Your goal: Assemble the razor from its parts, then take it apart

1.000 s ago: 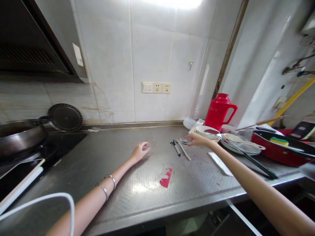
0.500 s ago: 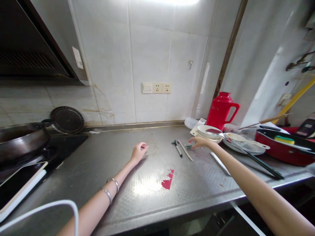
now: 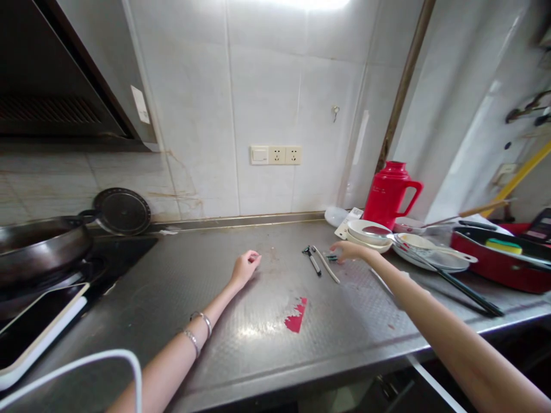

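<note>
My left hand (image 3: 246, 267) is held over the metal counter (image 3: 232, 355) with its fingers curled together; whatever they may hold is too small to name. My right hand (image 3: 348, 251) reaches to a small dark green item (image 3: 332, 258), with its fingertips at the item's right end; whether they grip it is unclear. Just left of that item lie a pale curved strip (image 3: 326, 264) and a razor-like tool with a silver handle (image 3: 313, 261). Nearer the front edge is a torn red piece (image 3: 296, 315). A white strip (image 3: 381, 280) is partly hidden under my right forearm.
On the right stand a red thermos (image 3: 387, 195), stacked bowls (image 3: 370, 232), a plate with ladles (image 3: 447, 261) and a red pan (image 3: 499, 261) with a sponge. A pot (image 3: 43, 244) sits on the stove at left, near a tablet (image 3: 43, 332). A white cable crosses the lower left.
The view has shifted slightly, so the scene appears a little further right. Both hands stay in nearly the same places over the counter.
</note>
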Motion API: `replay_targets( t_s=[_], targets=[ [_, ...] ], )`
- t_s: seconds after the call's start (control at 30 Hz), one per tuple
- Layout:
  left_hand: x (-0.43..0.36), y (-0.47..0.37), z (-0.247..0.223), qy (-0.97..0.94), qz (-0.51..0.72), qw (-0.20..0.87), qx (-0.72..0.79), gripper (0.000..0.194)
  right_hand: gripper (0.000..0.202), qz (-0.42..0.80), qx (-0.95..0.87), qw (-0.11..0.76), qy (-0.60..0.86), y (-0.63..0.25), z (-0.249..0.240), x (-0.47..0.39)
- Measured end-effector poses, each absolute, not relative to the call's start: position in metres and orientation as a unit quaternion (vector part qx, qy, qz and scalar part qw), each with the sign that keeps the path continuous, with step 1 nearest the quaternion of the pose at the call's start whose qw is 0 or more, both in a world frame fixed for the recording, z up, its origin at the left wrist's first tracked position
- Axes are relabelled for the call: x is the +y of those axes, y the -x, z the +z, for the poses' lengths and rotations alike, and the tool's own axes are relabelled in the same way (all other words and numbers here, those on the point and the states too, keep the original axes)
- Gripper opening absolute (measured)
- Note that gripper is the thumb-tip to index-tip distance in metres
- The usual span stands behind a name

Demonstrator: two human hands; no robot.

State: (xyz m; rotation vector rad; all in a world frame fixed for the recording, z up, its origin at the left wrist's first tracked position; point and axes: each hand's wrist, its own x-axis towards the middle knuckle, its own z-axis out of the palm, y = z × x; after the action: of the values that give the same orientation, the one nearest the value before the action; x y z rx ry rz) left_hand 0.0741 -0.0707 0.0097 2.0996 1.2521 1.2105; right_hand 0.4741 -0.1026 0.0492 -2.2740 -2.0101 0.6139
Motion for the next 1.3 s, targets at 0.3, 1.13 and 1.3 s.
replay_targets(
  t_s=[0.3,1.13,1.3],
  targets=[
    [-0.070,-0.074,0.008,-0.753,0.437,0.206,0.447,0.022,0.063,0.197,-0.648,0.026,0.736,-0.466,0.052,-0.107],
    [-0.055,0.019,0.023,-0.713,0.460,0.176,0.499,0.033,0.040,0.037,-0.749,0.159,0.642,-0.261,0.041,-0.100],
    [-0.056,0.043,0.016,-0.699,0.457,0.155,0.528,0.034,0.041,0.023,-0.742,0.136,0.656,-0.248,0.034,-0.093]
  ],
)
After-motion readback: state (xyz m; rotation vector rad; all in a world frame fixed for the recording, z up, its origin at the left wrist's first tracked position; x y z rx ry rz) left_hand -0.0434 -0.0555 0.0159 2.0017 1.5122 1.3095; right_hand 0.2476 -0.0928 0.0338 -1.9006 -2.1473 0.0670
